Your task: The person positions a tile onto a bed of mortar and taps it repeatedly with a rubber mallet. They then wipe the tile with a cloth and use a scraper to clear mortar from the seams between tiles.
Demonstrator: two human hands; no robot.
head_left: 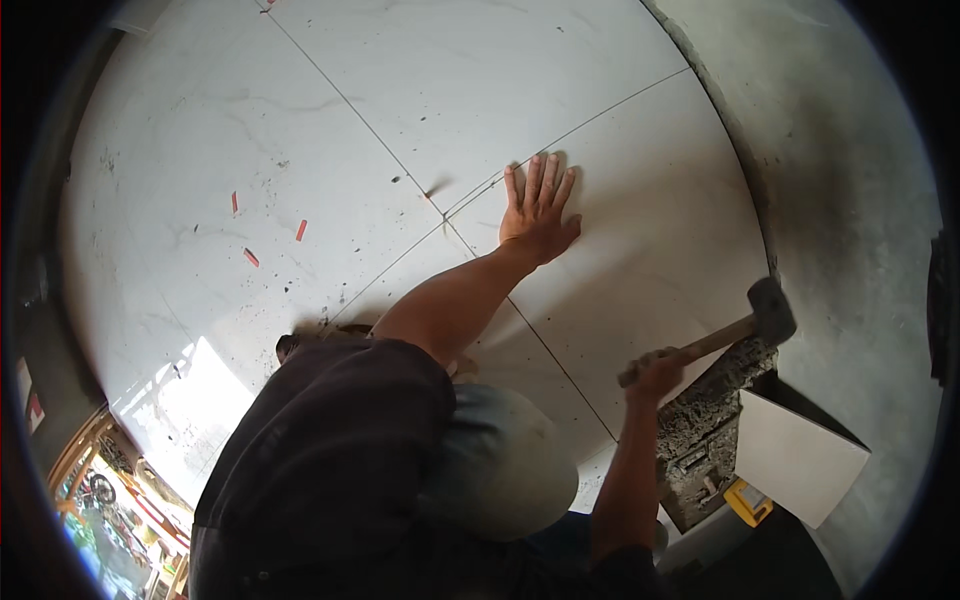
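My left hand (538,212) lies flat on a large pale floor tile (640,230), fingers spread, their tips close to the joint along its far edge. In my right hand (657,374) is a mallet (718,338), gripped by its wooden handle. Its dark, blocky head (772,312) is over the tile's right edge, beside the wall; whether it touches the tile I cannot tell. Rough grey mortar (705,425) lies exposed below the mallet.
Several small red strips (301,231) and dark crumbs lie on the tiles at left. A grey wall (850,200) borders the right side. Near the mortar are a loose tile piece (795,455) and a yellow object (748,502). Bright sunlight falls at lower left.
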